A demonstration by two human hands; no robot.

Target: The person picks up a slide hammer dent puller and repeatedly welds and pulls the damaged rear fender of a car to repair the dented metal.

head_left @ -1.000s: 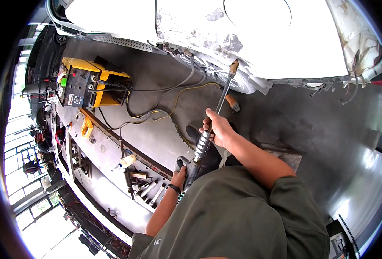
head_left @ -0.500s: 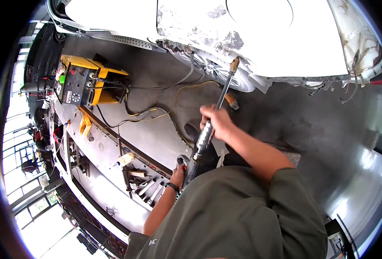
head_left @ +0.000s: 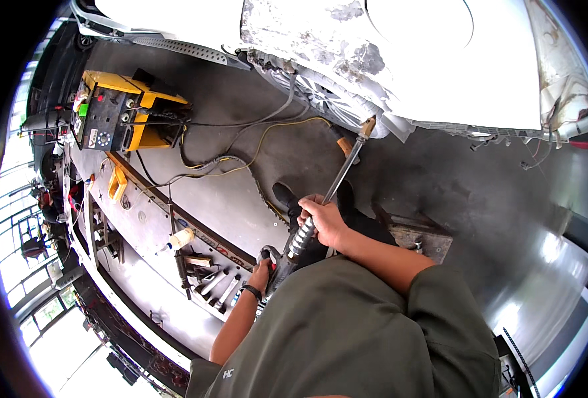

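A long slide hammer (head_left: 344,170) slants across in front of me, its brass-coloured tip lying over the lower edge of a car's body panel (head_left: 440,66), beside the wheel. I cannot tell whether the tip touches anything. My right hand (head_left: 325,222) is wrapped round the tool at the upper end of its ribbed metal weight (head_left: 301,240). Lower down, my left hand (head_left: 259,273) grips the handle end close to my body, with part of that end hidden by my shirt. The white panel has grey, scraped patches.
A yellow and black machine (head_left: 128,116) stands at the left, with cables (head_left: 231,162) crossing the floor. A metal bench (head_left: 138,215) holds a bottle (head_left: 180,239) and several hand tools (head_left: 224,288). An orange-handled tool (head_left: 344,146) is near the wheel (head_left: 320,99). A low stand (head_left: 433,242) is at right.
The slide hammer's tip has shifted down and slightly right in view, away from the bright panel. Both hands have moved a little down and left, still gripping. The whole view has shifted slightly.
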